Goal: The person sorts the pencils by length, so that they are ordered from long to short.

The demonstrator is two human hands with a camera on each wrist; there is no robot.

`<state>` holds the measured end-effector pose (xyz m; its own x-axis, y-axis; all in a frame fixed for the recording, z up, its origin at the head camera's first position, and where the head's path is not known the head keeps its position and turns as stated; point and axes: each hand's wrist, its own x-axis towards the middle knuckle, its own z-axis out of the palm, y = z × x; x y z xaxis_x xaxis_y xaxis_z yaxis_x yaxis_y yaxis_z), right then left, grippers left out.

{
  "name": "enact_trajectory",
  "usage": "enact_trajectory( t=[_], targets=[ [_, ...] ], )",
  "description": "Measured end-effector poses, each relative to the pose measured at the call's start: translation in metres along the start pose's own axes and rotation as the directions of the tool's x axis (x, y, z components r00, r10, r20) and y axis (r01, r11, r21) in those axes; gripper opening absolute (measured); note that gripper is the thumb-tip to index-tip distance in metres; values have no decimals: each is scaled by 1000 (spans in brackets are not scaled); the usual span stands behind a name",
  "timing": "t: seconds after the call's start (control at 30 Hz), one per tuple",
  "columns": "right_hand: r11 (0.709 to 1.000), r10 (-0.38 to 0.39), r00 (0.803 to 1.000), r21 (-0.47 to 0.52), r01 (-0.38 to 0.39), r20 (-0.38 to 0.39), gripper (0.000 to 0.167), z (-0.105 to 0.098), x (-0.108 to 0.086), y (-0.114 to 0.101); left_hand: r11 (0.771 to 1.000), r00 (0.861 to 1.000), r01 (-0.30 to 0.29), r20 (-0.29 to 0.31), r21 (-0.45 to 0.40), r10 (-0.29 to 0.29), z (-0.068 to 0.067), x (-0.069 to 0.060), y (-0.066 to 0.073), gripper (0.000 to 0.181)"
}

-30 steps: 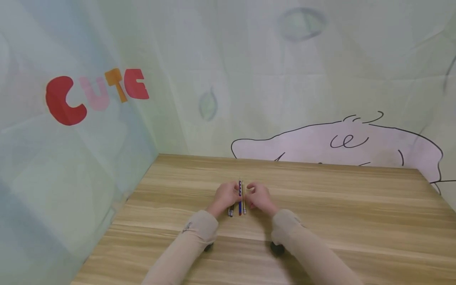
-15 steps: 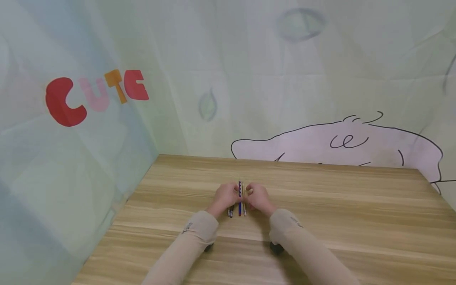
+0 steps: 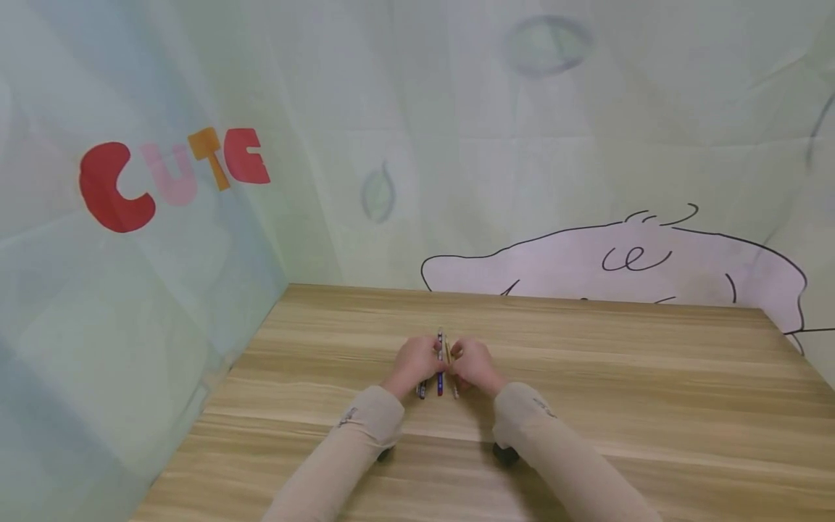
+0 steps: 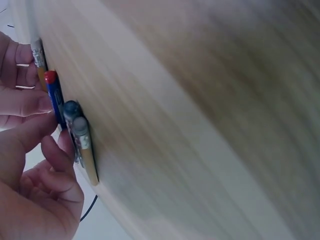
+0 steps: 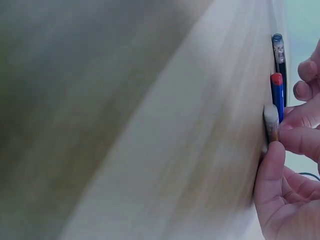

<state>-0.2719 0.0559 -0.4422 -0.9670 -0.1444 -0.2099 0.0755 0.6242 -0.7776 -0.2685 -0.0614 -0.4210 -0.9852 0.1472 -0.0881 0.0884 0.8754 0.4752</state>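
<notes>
A white-ended pencil (image 5: 271,120), pinched in the fingers of the right hand (image 3: 478,365), is just beside the blue pencil (image 5: 277,92) above the bench (image 3: 620,377). The left hand's (image 3: 416,362) thumb touches the blue one; pinching, cannot tell.

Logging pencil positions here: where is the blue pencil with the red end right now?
In the head view, the red-ended blue pencil is just right of centre, between the left hand and right hand, left of the white-ended yellow pencil.
</notes>
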Motion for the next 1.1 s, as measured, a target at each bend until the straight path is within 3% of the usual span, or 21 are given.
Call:
enact_trajectory(
  t=[0.53, 0.9, 1.1],
  targets=[
    [997, -17, 1000, -77, 17, -3, 33, 0, -2, -2, 998, 999, -19, -46, 54, 22, 5, 2, 2, 24],
    [993, -49, 999, -104, 47, -14, 26, -1, -1, 1, 997, 999, 49, -13, -63, -50, 6, 4, -2, 21],
    [999, -32, 999, -39, 32, -8, 33, -2, -4, 5, 992, 998, 57, -16, -116, -59, 7, 5, -3, 21]
  ],
)
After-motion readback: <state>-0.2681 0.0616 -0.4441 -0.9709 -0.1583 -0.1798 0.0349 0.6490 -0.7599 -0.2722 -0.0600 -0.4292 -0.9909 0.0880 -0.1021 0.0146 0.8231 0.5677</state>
